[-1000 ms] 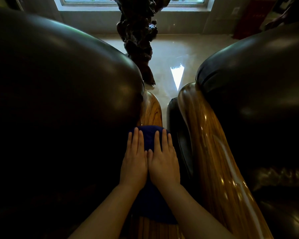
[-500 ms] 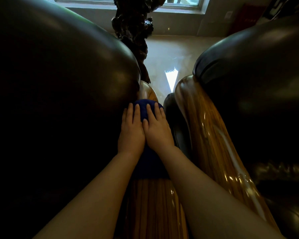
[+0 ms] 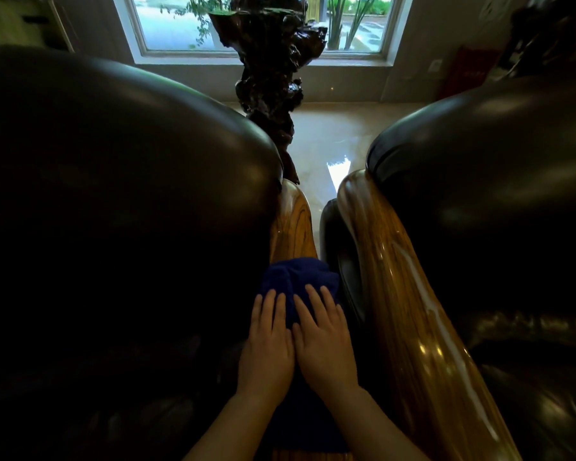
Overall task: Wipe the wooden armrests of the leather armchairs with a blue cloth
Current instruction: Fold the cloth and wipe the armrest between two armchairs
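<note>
A dark blue cloth [image 3: 296, 277] lies spread over the glossy wooden armrest [image 3: 293, 224] of the left leather armchair [image 3: 113, 211]. My left hand [image 3: 267, 347] and my right hand [image 3: 323, 337] rest flat side by side on the cloth, fingers pointing away from me, pressing it onto the wood. The cloth hides the armrest's middle stretch; bare wood shows beyond the fingertips. To the right runs the wooden armrest [image 3: 406, 311] of the right leather armchair [image 3: 496, 211], uncovered.
A narrow gap separates the two armrests. A dark gnarled wooden sculpture [image 3: 273, 71] stands on the shiny floor [image 3: 330, 138] beyond the chairs, in front of a window [image 3: 180, 24]. Bulky leather backs rise close on both sides.
Both hands slid the cloth far forward along the left armrest, then pulled it back toward me. More bare wood now shows ahead of the cloth.
</note>
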